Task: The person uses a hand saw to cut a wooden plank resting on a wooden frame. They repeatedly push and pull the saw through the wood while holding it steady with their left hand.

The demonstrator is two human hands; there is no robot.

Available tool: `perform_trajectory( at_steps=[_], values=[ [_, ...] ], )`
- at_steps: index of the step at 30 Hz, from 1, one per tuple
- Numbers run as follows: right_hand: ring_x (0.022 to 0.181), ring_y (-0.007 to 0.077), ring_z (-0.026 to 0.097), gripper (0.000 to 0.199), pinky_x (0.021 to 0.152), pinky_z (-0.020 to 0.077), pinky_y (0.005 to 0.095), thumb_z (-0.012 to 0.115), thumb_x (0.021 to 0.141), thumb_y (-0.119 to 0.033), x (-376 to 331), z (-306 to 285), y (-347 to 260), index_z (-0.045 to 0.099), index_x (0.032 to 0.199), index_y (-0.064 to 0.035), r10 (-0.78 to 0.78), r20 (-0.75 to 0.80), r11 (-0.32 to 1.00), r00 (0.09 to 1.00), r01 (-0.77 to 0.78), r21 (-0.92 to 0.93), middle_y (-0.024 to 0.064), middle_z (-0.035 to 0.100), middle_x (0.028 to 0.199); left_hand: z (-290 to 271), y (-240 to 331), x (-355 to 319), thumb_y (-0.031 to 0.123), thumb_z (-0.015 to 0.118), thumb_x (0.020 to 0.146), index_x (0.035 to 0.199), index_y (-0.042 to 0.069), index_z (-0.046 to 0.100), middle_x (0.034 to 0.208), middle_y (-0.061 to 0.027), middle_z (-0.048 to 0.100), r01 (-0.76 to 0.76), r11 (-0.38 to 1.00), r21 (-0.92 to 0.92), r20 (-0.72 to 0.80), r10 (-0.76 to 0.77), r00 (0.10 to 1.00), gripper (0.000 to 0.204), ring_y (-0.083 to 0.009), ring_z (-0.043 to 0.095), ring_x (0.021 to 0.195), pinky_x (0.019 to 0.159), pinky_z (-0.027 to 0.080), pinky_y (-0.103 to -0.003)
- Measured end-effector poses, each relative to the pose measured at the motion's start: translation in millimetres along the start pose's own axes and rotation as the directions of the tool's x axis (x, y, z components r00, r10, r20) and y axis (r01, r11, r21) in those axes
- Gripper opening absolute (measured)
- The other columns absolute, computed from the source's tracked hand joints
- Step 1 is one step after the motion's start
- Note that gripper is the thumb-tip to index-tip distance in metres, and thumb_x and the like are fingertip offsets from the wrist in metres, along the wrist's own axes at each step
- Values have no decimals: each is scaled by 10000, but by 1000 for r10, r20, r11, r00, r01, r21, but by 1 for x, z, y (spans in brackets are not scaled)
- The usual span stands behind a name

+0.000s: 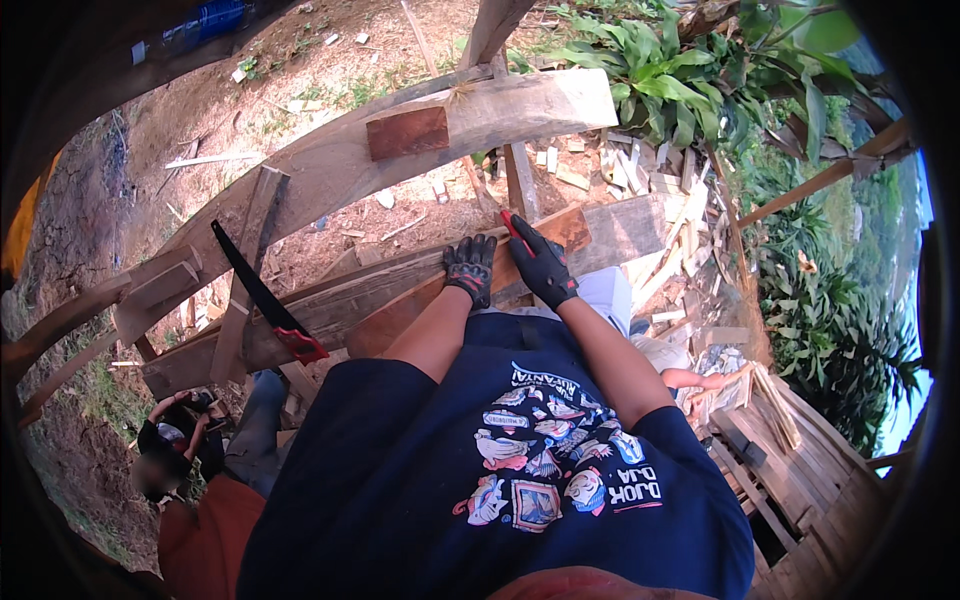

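Note:
Both my hands wear black gloves. My left hand [470, 270] lies flat, fingers together and stretched forward, on a reddish-brown board [395, 318] that rests across a grey plank [628, 232]. Beside it, my right hand [541, 266] is closed around a slim red object [510, 224] at the board's right part; its exact kind is too small to tell. To the left, a handsaw [262, 292] with a black blade and red handle rests across the timbers, its handle nearer me.
A thick curved beam [340, 165] with a reddish wood block [408, 133] spans beyond the bench. Wood offcuts [630, 168] litter the ground. Other people sit or crouch at lower left [175, 440] and at right, near stacked planks [790, 440]. Leafy plants [680, 85] grow behind.

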State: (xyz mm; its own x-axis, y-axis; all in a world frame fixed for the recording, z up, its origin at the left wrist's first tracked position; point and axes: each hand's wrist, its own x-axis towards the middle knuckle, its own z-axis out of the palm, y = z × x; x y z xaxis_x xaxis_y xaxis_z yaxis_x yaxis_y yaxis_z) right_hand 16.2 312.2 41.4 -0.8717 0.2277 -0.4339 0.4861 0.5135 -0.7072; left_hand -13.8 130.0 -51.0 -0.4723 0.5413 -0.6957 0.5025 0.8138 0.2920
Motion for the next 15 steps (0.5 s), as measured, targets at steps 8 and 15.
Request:
perform_trajectory(
  at_steps=[8,15],
  values=[
    [807,307,789,492,777,624,416,594,1036,-400,53,-23,-72,747,1397,-102,165,-62,985,984,-167,-39,199,817,1015,-14,-1,-1,367,985,640,1759,146,91,1806,-171,170,-52,999,15,61,51,997,1449,-419,165,1671,1308,170,-685],
    [1147,382,749,479,1019,566,470,603,1039,-391,-1,-87,-104,740,1370,-72,27,-16,1000,1000,-27,-4,227,780,1239,-14,-1,8,387,952,684,1761,162,69,1819,-170,141,-40,999,-19,121,42,992,1410,-435,152,1674,1304,144,-710]
  ],
)
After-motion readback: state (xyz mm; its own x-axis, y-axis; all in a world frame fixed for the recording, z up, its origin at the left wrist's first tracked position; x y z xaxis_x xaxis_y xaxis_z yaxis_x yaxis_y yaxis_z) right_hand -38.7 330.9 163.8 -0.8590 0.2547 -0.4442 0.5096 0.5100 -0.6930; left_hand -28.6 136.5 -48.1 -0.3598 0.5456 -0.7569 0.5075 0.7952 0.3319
